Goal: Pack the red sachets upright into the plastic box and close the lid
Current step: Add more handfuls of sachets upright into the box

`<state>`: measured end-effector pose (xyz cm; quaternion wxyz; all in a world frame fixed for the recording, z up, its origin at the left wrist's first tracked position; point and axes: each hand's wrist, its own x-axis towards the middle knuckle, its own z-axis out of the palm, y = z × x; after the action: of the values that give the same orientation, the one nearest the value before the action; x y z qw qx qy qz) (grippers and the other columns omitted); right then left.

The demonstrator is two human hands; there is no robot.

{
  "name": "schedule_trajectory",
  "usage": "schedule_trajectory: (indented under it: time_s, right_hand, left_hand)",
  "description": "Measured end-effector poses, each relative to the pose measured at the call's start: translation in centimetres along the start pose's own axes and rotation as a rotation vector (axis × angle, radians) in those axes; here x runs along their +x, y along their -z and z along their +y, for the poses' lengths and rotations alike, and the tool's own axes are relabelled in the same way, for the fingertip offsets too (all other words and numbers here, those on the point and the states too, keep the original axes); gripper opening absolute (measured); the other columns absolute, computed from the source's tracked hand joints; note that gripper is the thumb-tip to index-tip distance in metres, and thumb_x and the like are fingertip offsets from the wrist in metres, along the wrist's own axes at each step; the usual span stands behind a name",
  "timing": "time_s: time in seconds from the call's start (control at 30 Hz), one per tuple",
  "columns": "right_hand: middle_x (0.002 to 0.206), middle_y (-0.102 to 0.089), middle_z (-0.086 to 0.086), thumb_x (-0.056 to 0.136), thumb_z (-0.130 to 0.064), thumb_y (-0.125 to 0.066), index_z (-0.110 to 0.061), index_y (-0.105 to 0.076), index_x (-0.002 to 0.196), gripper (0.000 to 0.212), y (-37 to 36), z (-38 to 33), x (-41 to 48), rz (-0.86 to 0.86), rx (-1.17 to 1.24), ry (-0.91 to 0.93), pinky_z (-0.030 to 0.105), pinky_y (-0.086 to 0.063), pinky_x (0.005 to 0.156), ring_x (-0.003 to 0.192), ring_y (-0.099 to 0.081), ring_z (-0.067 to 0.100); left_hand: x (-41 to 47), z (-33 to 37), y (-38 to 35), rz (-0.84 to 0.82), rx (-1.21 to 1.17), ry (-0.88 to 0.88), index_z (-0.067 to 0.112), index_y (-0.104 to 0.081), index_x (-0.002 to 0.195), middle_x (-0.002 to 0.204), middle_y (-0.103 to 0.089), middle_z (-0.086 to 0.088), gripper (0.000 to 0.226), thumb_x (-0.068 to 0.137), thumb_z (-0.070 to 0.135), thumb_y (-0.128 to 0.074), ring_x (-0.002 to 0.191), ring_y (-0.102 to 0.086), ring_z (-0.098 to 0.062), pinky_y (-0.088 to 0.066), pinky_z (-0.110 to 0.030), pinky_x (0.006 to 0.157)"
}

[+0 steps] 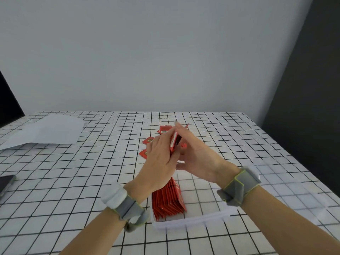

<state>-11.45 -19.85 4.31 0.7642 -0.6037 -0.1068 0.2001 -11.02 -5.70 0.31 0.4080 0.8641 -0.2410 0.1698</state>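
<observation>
A clear plastic box (193, 220) stands open near the table's front, with a row of red sachets (168, 198) packed upright along its left side. Above its far end, my left hand (160, 161) and my right hand (198, 155) meet around a small stack of red sachets (174, 141), held on edge between the fingers of both. Several loose red sachets (148, 140) lie flat on the table behind my hands, partly hidden by them. The box's lid (287, 183), clear plastic, lies flat to the right of the box.
The table (73, 172) wears a white cloth with a black grid. A white sheet of paper (46, 132) lies at the far left. A dark flat object (5, 183) pokes in at the left edge. A grey wall closes the far side.
</observation>
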Motion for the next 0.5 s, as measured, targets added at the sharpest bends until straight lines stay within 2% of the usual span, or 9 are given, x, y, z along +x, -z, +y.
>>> schedule_trajectory:
  time_s: [0.03, 0.13, 0.2, 0.27, 0.3, 0.33, 0.37, 0.43, 0.5]
  right_hand:
    - [0.112, -0.072, 0.009, 0.084, -0.065, -0.069, -0.007, -0.067, 0.127, 0.072, -0.1, 0.2, 0.2, -0.003, 0.01, 0.009, 0.035, -0.056, 0.087, 0.101, -0.069, 0.021]
    - [0.105, -0.076, 0.003, 0.09, -0.05, -0.067, -0.016, -0.076, 0.113, 0.042, 0.1, 0.7, 0.4, 0.001, -0.013, 0.102, 0.026, -0.056, 0.083, 0.095, -0.071, 0.014]
    - [0.103, -0.077, 0.002, 0.092, -0.042, -0.067, -0.016, -0.079, 0.106, 0.032, 0.1, 0.8, 0.2, -0.001, -0.055, 0.142, 0.024, -0.056, 0.081, 0.093, -0.072, 0.012]
    - [0.104, -0.076, 0.011, 0.086, -0.039, -0.072, -0.006, -0.075, 0.11, 0.041, 0.1, 0.9, 0.2, 0.045, -0.119, 0.134, 0.034, -0.057, 0.085, 0.095, -0.07, 0.018]
    - [0.106, -0.073, 0.021, 0.083, -0.037, -0.074, 0.001, -0.069, 0.113, 0.049, 0.0, 1.0, 0.2, 0.084, -0.183, 0.132, 0.043, -0.057, 0.091, 0.097, -0.069, 0.025]
    - [0.112, -0.068, 0.029, 0.08, -0.036, -0.076, 0.006, -0.064, 0.116, 0.057, -0.2, 1.1, 0.1, 0.109, -0.255, 0.122, 0.052, -0.052, 0.099, 0.101, -0.068, 0.033]
    - [0.118, -0.065, 0.031, 0.078, -0.036, -0.078, 0.006, -0.062, 0.118, 0.059, -0.3, 1.1, 0.0, 0.115, -0.306, 0.107, 0.055, -0.047, 0.105, 0.109, -0.067, 0.037]
    - [0.123, -0.068, 0.022, 0.077, -0.035, -0.079, -0.003, -0.064, 0.12, 0.055, -0.5, 1.1, -0.2, 0.077, -0.336, 0.063, 0.052, -0.048, 0.109, 0.117, -0.066, 0.031]
    - [0.125, -0.068, 0.019, 0.08, -0.032, -0.079, -0.008, -0.064, 0.122, 0.051, -0.6, 0.7, -0.5, 0.011, -0.367, 0.038, 0.048, -0.047, 0.111, 0.121, -0.066, 0.027]
  left_hand:
    - [0.0, 0.1, 0.0, 0.009, 0.005, -0.001, 0.027, -0.041, 0.148, 0.136, -0.051, 0.011, 0.049, 0.102, 0.042, -0.033, 0.125, -0.04, -0.005, -0.028, -0.03, 0.108]
    - [-0.1, -0.1, 0.2, 0.018, 0.008, -0.028, 0.02, -0.047, 0.14, 0.133, -0.051, 0.006, 0.036, 0.105, 0.024, -0.045, 0.127, -0.044, -0.012, -0.029, -0.037, 0.113]
    - [-0.2, -0.2, 0.3, -0.015, 0.023, -0.039, 0.024, -0.05, 0.133, 0.125, -0.053, 0.013, 0.03, 0.104, 0.021, -0.05, 0.124, -0.045, -0.008, -0.028, -0.033, 0.113]
    - [-0.1, -0.4, 0.6, -0.041, 0.01, -0.039, 0.029, -0.051, 0.129, 0.119, -0.051, 0.025, 0.033, 0.097, 0.025, -0.06, 0.123, -0.047, -0.007, -0.031, -0.033, 0.112]
    - [0.0, -0.5, 0.8, -0.061, -0.019, -0.031, 0.03, -0.049, 0.133, 0.123, -0.052, 0.025, 0.045, 0.092, 0.027, -0.067, 0.125, -0.048, -0.008, -0.033, -0.036, 0.113]
    - [0.0, -0.6, 1.2, -0.104, -0.072, -0.019, 0.029, -0.044, 0.142, 0.13, -0.055, 0.018, 0.063, 0.086, 0.028, -0.072, 0.129, -0.05, -0.012, -0.036, -0.042, 0.114]
    - [0.1, -0.7, 1.6, -0.153, -0.126, -0.015, 0.03, -0.036, 0.15, 0.136, -0.057, 0.01, 0.079, 0.081, 0.026, -0.076, 0.133, -0.052, -0.017, -0.038, -0.046, 0.114]
    - [0.1, -0.8, 2.3, -0.223, -0.206, -0.043, 0.038, -0.032, 0.152, 0.138, -0.058, 0.004, 0.089, 0.079, 0.018, -0.078, 0.134, -0.054, -0.025, -0.042, -0.049, 0.112]
    - [-0.2, -0.9, 2.4, -0.201, -0.242, -0.106, 0.036, -0.044, 0.142, 0.132, -0.062, 0.008, 0.076, 0.078, 0.01, -0.078, 0.126, -0.06, -0.024, -0.048, -0.045, 0.106]
